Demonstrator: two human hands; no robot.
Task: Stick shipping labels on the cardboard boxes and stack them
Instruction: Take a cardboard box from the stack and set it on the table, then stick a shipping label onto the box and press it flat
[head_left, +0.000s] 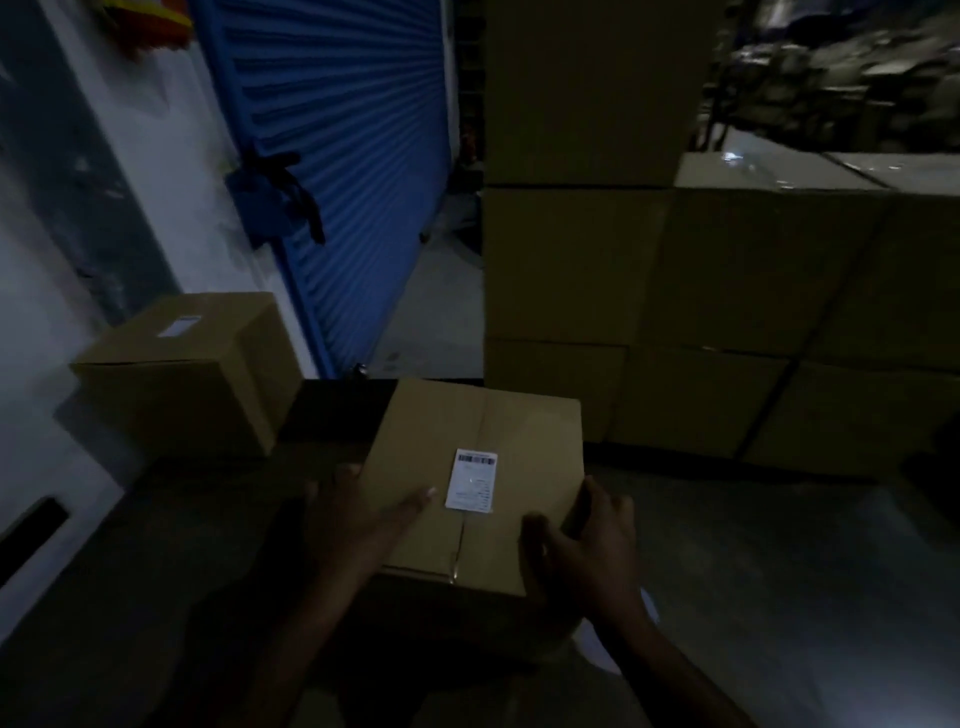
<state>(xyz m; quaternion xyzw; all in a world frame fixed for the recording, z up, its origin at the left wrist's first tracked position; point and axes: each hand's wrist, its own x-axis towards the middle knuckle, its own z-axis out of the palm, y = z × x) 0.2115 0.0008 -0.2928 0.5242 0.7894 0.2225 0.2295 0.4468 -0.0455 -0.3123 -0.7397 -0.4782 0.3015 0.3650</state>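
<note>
A wall of stacked boxes (727, 312) blocks the right and upper centre, a labelled box (192, 369) blocks the left, leaving a floor gap (431, 312) beside the blue shutter (337, 156).

Dim warehouse or dispatch area; stacked plain cartons (675, 312) fill the right side; a blue roller shutter (337, 156) closes the doorway. Labelled box (192, 364) stands beside it.
</note>
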